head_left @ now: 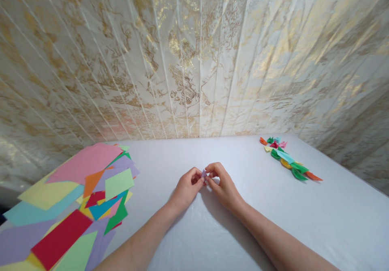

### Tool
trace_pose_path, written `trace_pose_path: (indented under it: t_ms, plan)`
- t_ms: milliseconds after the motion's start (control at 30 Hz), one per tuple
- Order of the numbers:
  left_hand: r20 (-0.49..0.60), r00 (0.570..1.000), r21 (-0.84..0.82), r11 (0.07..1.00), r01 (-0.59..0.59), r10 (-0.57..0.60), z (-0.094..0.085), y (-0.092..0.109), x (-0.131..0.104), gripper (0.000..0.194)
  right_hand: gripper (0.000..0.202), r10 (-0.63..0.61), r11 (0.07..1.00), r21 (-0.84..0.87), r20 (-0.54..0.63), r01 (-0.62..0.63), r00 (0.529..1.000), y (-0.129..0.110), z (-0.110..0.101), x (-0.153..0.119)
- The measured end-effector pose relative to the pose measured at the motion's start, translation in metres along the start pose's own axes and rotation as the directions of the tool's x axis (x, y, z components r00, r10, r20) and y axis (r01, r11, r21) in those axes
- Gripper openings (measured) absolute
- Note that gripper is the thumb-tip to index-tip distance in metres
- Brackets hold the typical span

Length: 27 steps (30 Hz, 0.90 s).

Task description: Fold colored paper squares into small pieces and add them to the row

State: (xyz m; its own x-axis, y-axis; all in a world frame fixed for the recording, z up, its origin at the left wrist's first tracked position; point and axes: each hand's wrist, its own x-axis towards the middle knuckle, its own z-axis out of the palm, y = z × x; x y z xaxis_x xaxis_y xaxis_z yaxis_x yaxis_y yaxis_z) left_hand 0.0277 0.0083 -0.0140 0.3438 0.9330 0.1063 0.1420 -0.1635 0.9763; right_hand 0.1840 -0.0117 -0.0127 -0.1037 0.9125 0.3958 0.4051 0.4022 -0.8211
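Observation:
A small folded piece of lilac paper (204, 173) is held up between my two hands, just above the white table. My left hand (189, 186) pinches it from the left with thumb and fingertips. From the right, my right hand (223, 186) is closed on it too, with the index finger arched over and the thumb near the lower edge. The fingers cover most of the paper, so its folded shape is hard to make out.
On the left lies a spread pile of coloured paper sheets (62, 238) and cut pieces. Several small folded paper shapes (285, 157) sit in a line at the back right of the white table (164, 157). A gold-patterned curtain (188, 80) hangs behind the table.

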Motion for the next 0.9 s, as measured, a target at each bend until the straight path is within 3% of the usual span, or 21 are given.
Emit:
trace_pose_path:
  t_ms: [267,500,900]
  plan:
    - [0.009,0.999,-0.024,0.998,0.053,-0.052,-0.0022,0.0002,0.0015,0.016,0.004,0.058,0.987,0.148,0.018,-0.06,0.998,-0.0004,0.0012,0.0009]
    - [0.002,0.999,-0.016,0.999,0.046,-0.046,-0.003,0.0014,0.0011,0.011,0.013,0.129,0.951,0.269,0.095,-0.15,0.987,-0.0006,0.0016,0.0015]
    - [-0.013,0.998,-0.039,0.997,0.066,-0.067,-0.0009,0.0056,0.0002,0.014,0.011,0.17,0.922,0.324,0.15,-0.211,0.974,-0.0051,-0.0007,0.0037]
